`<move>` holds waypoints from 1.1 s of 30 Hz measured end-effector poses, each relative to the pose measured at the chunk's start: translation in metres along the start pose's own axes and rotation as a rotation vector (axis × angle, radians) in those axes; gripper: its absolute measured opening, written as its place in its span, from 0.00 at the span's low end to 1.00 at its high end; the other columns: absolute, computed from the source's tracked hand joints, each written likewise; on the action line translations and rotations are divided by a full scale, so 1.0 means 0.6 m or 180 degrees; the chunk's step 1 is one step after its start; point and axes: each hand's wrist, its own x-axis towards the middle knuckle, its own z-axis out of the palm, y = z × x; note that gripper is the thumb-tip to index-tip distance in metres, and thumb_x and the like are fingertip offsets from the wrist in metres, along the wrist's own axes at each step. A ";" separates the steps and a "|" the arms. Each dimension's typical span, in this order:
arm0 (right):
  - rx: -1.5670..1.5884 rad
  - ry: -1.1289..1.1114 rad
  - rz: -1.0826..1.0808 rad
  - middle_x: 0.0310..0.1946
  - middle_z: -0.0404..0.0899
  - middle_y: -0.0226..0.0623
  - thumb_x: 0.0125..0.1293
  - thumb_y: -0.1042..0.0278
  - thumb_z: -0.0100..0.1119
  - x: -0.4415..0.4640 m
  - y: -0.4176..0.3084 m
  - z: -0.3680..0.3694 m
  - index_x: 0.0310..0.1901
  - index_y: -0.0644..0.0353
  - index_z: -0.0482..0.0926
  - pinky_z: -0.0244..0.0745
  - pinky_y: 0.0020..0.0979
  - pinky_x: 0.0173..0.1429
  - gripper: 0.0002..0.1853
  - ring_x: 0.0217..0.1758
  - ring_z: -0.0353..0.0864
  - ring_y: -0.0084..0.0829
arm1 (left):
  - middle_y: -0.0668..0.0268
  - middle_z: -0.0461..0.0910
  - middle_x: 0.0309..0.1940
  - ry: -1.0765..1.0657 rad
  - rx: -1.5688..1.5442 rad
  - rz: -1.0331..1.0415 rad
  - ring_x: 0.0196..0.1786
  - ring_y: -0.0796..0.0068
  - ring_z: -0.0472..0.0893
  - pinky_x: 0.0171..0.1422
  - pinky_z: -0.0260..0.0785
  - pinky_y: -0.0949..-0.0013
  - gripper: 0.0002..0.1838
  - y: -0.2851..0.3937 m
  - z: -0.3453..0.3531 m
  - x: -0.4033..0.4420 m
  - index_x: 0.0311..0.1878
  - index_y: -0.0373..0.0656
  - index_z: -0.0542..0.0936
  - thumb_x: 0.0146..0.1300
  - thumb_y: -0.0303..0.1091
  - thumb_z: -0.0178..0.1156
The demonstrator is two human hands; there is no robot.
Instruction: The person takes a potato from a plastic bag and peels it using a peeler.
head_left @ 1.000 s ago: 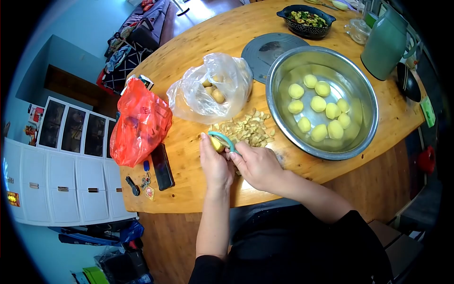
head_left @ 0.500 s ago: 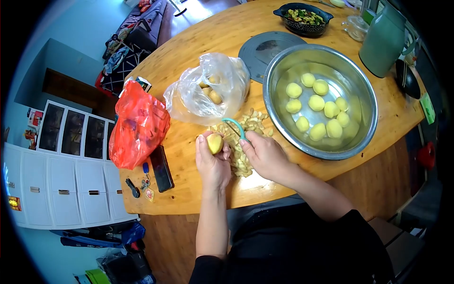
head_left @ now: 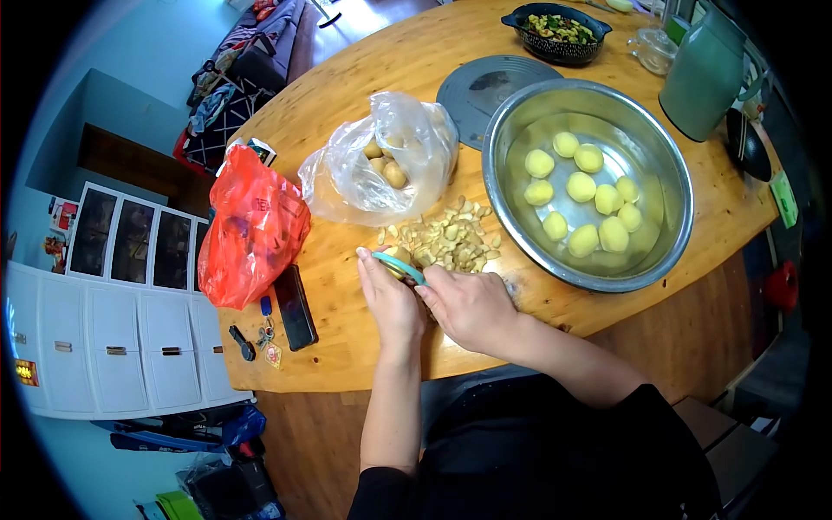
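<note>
My left hand [head_left: 393,303] is closed around a potato [head_left: 398,254], mostly hidden behind the tool and my fingers. In my right hand [head_left: 472,308] I grip a turquoise peeler [head_left: 400,267], its head lying across the potato. Beneath and beyond my hands, a heap of potato peelings [head_left: 451,236] covers part of the wooden table. To the right, a large steel basin [head_left: 680,217] holds water and several peeled potatoes [head_left: 581,187]. A clear plastic bag [head_left: 347,178] with unpeeled potatoes [head_left: 394,175] sits just past the peelings.
A red plastic bag [head_left: 251,230], a black phone [head_left: 296,308] and keys [head_left: 267,334] lie on the left of the table [head_left: 347,364]. Behind the basin are a grey round mat [head_left: 472,91], a dish of food [head_left: 556,35] and a green jug [head_left: 700,78].
My right hand has moved left and slightly down, bringing the peeler from above the peelings onto the potato. My left hand stays in nearly the same place.
</note>
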 end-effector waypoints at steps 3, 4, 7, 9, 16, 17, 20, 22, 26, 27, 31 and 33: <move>-0.0093 -0.0250 0.0352 0.25 0.83 0.45 0.79 0.59 0.52 0.004 0.003 -0.004 0.40 0.59 0.71 0.76 0.53 0.30 0.13 0.26 0.84 0.53 | 0.67 0.74 0.32 -0.0150 -0.0130 0.0129 0.29 0.79 0.70 0.32 0.63 0.73 0.20 -0.008 -0.012 0.004 0.48 0.43 0.73 0.85 0.51 0.43; -0.0173 -0.0444 0.0619 0.25 0.83 0.46 0.79 0.58 0.52 0.011 0.009 -0.010 0.40 0.59 0.71 0.76 0.54 0.31 0.13 0.27 0.84 0.54 | 0.67 0.76 0.33 -0.0244 -0.0267 0.0169 0.29 0.78 0.71 0.32 0.64 0.72 0.19 -0.009 -0.019 0.004 0.49 0.43 0.73 0.85 0.50 0.44; 0.0109 -0.0551 0.1086 0.26 0.83 0.51 0.80 0.56 0.50 0.016 0.034 -0.017 0.42 0.60 0.73 0.76 0.58 0.37 0.15 0.30 0.83 0.59 | 0.63 0.79 0.36 -0.0453 -0.0554 0.0025 0.30 0.75 0.72 0.32 0.63 0.71 0.19 0.007 -0.016 0.004 0.50 0.42 0.74 0.84 0.49 0.45; 0.0665 -0.0346 0.1130 0.25 0.82 0.52 0.80 0.56 0.49 0.013 0.035 -0.020 0.42 0.59 0.73 0.75 0.57 0.38 0.15 0.32 0.83 0.60 | 0.61 0.80 0.37 -0.0629 -0.0860 -0.0288 0.29 0.74 0.72 0.31 0.63 0.71 0.19 0.013 -0.022 0.012 0.49 0.41 0.74 0.83 0.50 0.45; 0.0468 -0.0099 0.0625 0.24 0.82 0.50 0.80 0.57 0.51 0.003 0.003 -0.007 0.42 0.58 0.72 0.75 0.57 0.34 0.13 0.29 0.83 0.58 | 0.64 0.76 0.35 -0.0678 -0.1099 -0.0743 0.30 0.75 0.74 0.31 0.66 0.70 0.19 0.005 -0.019 0.010 0.45 0.43 0.73 0.84 0.49 0.44; 0.0409 -0.0130 0.0580 0.23 0.82 0.49 0.79 0.57 0.51 0.003 -0.002 -0.006 0.42 0.58 0.71 0.75 0.57 0.33 0.12 0.28 0.83 0.58 | 0.65 0.76 0.34 -0.0452 -0.1007 -0.0665 0.29 0.76 0.74 0.31 0.66 0.71 0.19 0.002 -0.013 0.008 0.45 0.43 0.73 0.84 0.49 0.44; 0.0360 -0.0115 0.0445 0.22 0.81 0.50 0.79 0.57 0.51 0.001 -0.004 0.002 0.43 0.59 0.71 0.75 0.58 0.31 0.13 0.26 0.83 0.58 | 0.67 0.75 0.33 -0.0072 -0.0821 -0.0450 0.31 0.76 0.74 0.33 0.66 0.72 0.18 0.001 0.002 -0.001 0.43 0.44 0.73 0.84 0.48 0.47; 0.0212 -0.0261 0.0668 0.23 0.81 0.51 0.80 0.56 0.50 0.009 0.007 -0.004 0.43 0.59 0.71 0.75 0.58 0.32 0.14 0.27 0.82 0.59 | 0.66 0.76 0.35 -0.0564 -0.1134 -0.0462 0.32 0.74 0.75 0.35 0.67 0.72 0.16 -0.006 -0.019 0.004 0.45 0.44 0.73 0.84 0.47 0.47; 0.0170 -0.0336 0.1115 0.23 0.81 0.53 0.81 0.54 0.48 0.010 0.036 -0.009 0.42 0.60 0.72 0.74 0.59 0.34 0.16 0.29 0.83 0.61 | 0.64 0.77 0.38 -0.0914 -0.1347 -0.0307 0.34 0.71 0.75 0.37 0.68 0.71 0.15 0.010 -0.023 -0.001 0.49 0.43 0.73 0.83 0.46 0.47; 0.0356 -0.0287 0.1139 0.24 0.80 0.54 0.80 0.56 0.50 0.011 0.033 -0.013 0.43 0.60 0.72 0.74 0.57 0.34 0.14 0.30 0.82 0.61 | 0.64 0.78 0.39 -0.0837 -0.1402 -0.0374 0.34 0.71 0.75 0.37 0.68 0.71 0.15 0.012 -0.020 -0.001 0.50 0.43 0.73 0.84 0.46 0.46; 0.0666 -0.0151 0.1053 0.24 0.79 0.54 0.79 0.61 0.54 0.013 0.023 -0.018 0.42 0.61 0.72 0.72 0.54 0.33 0.11 0.31 0.81 0.60 | 0.63 0.78 0.39 -0.0835 -0.1662 -0.0607 0.35 0.71 0.74 0.37 0.68 0.70 0.16 0.018 -0.017 0.004 0.52 0.44 0.73 0.84 0.47 0.45; 0.0592 -0.0097 0.0878 0.23 0.79 0.53 0.79 0.60 0.53 0.007 0.021 -0.014 0.42 0.60 0.72 0.73 0.55 0.33 0.12 0.30 0.82 0.59 | 0.63 0.77 0.39 -0.0975 -0.1718 -0.0612 0.35 0.72 0.75 0.36 0.68 0.71 0.16 0.011 -0.023 0.006 0.52 0.44 0.73 0.84 0.47 0.46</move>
